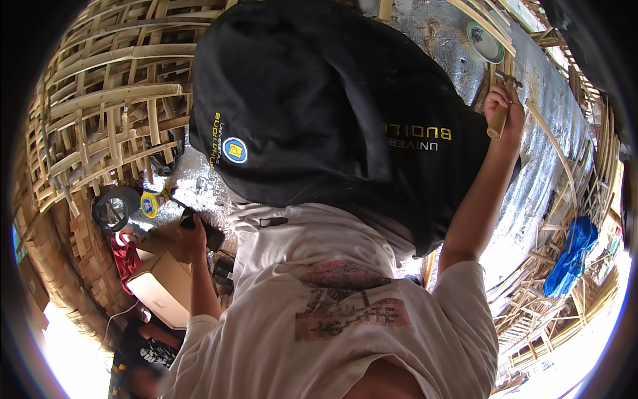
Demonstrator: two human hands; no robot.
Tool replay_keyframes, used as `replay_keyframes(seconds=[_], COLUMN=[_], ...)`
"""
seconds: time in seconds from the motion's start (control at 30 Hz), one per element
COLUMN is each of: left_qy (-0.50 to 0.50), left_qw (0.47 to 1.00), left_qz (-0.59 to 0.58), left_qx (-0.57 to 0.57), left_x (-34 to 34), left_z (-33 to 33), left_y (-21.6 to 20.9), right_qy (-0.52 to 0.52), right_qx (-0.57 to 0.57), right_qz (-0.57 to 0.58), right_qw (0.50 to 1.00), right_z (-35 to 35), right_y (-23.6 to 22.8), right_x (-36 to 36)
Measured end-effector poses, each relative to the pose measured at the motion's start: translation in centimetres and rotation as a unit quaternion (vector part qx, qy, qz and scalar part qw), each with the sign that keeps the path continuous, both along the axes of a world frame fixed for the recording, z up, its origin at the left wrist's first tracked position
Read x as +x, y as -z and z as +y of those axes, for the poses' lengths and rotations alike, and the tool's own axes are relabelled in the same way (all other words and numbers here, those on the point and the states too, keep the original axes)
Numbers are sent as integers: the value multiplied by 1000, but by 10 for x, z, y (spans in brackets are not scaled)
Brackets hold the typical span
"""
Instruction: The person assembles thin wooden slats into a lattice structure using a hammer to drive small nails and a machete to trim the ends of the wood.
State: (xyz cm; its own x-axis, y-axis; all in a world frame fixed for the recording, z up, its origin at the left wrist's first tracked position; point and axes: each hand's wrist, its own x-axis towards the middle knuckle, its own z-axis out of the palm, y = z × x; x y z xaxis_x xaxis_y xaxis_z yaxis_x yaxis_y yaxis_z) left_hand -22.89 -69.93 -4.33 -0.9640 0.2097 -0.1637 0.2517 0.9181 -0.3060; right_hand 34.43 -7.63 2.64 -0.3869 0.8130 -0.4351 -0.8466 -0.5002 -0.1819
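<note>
My right hand (506, 110) is raised at the upper right, its fingers wrapped round the wooden handle of a hammer (496, 125). The hammer's metal head sticks out beyond my fingers, near some bamboo strips. At the left, my left hand (193, 234) is closed around a dark object that I cannot make out, close to a cardboard box (163, 282). Between my arms, a large black jacket (299, 100) with an embroidered round emblem covers my lap and legs.
Woven bamboo lattice (113, 86) rises at the left. Near it lie a black ring-shaped roll (115, 208), a yellow-edged roll (151, 205) and a red strap (125, 263). A greenish round item (486, 42) rests on the silvery sheet (531, 93). A blue bag (573, 256) lies right; another person (147, 349) is lower left.
</note>
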Motion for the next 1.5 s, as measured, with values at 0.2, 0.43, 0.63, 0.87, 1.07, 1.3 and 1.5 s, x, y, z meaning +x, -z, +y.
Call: replay_keyframes(seconds=[0.2, 0.43, 0.63, 0.87, 1.07, 1.3, 1.5], left_qy=[0, -38, -70, -58, -11, -25, 240], left_qw=[998, 998, 994, 995, 989, 967, 843], left_qz=[-58, -48, -75, -83, -146, -252, -442], left_qx=[36, -19, 30, 7, -19, -39, 188], left_x=[19, 19, 8, 10, -19, -66, 61], left_z=[37, 41, 20, 29, 14, 201, 379], left_y=[-25, -26, -17, -15, -19, -142, -282], right_qy=[13, 2, 4, 12, 13, 38, 57], right_qx=[3, 24, 32, 18, 34, -24, -39], right_qz=[-31, -10, -9, 4, -3, -1, 2], right_qw=[999, 1000, 999, 1000, 999, 999, 998], right_z=[-2, 4, -3, -4, -7, -3, -8], right_y=[-12, -2, -9, -10, -16, -15, -6], right_x=[7, 17, 3, 11, -4, 5, 8])
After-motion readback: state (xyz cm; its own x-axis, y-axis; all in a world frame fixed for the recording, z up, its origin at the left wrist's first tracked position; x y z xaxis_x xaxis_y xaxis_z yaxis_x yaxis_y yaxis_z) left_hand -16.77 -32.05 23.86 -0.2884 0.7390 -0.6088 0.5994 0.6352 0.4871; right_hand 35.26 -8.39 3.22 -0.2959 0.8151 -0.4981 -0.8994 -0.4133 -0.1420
